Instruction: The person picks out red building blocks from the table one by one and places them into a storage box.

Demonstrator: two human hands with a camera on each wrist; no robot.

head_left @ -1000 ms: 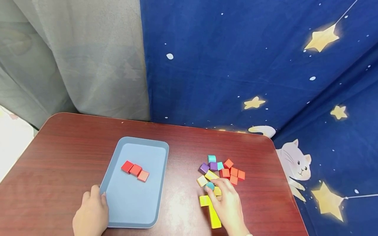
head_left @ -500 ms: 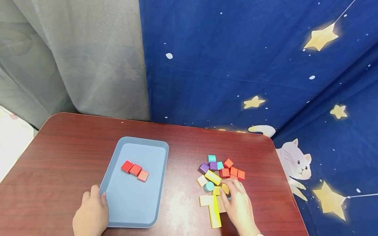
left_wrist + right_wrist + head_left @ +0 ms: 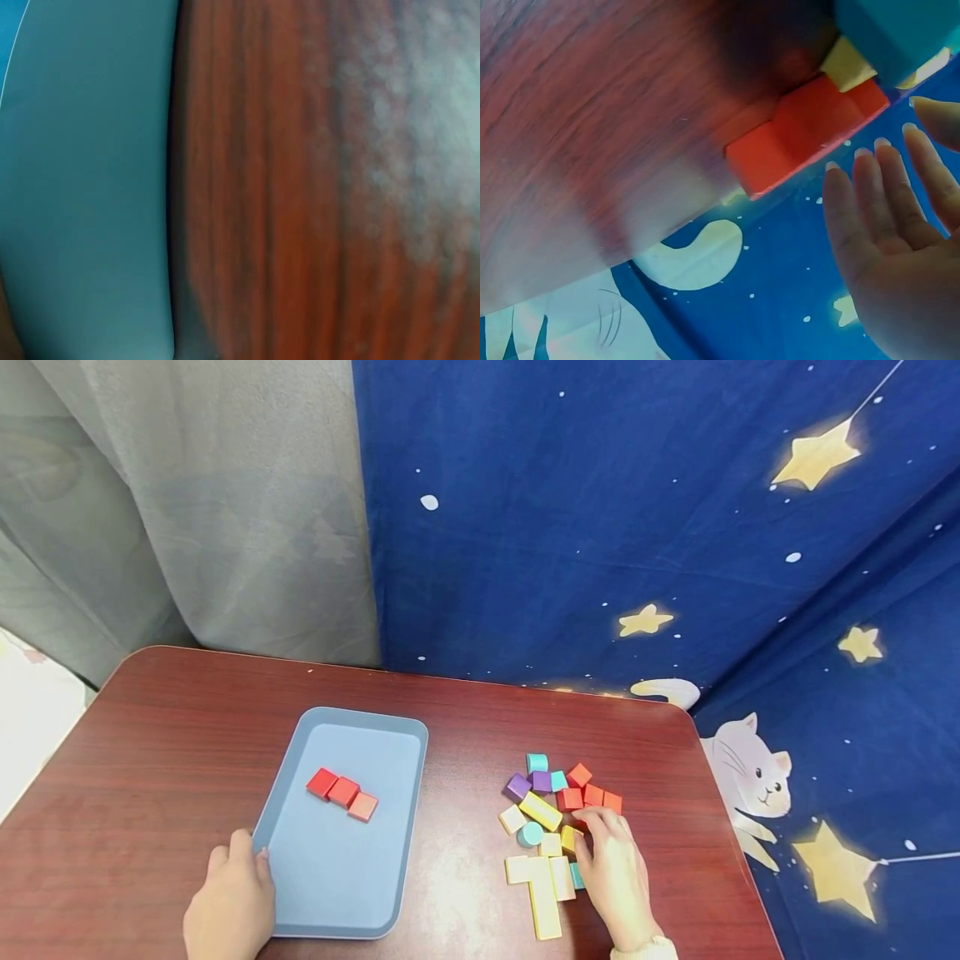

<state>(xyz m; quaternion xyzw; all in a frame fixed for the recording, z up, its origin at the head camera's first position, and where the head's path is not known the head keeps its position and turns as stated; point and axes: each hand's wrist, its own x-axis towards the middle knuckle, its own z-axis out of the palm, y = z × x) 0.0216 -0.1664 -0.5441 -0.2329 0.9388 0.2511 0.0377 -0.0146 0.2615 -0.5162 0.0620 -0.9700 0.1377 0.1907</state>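
My left hand (image 3: 231,902) grips the left rim of a blue-grey tray (image 3: 337,885). Three red blocks (image 3: 343,792) lie in a slanting row inside it. To the right, my right hand (image 3: 618,885) is over the near right part of a group of coloured blocks, with its fingertips by the red blocks (image 3: 570,799) and a yellow block (image 3: 572,841). In the right wrist view its fingers (image 3: 892,195) are loosely extended, with nothing seen between them and the thumb. A teal block (image 3: 577,876) lies beside the hand.
Purple blocks (image 3: 517,788), a teal cylinder (image 3: 530,835), a long yellow block (image 3: 541,811) and pale yellow blocks (image 3: 545,902) lie close together on the brown table (image 3: 465,760). A grey curtain (image 3: 262,527) and a blue starry curtain (image 3: 540,527) hang behind the table.
My right hand has moved right from the teal cylinder toward the red blocks, uncovering yellow blocks and a teal block. The left hand and tray have stayed in place.
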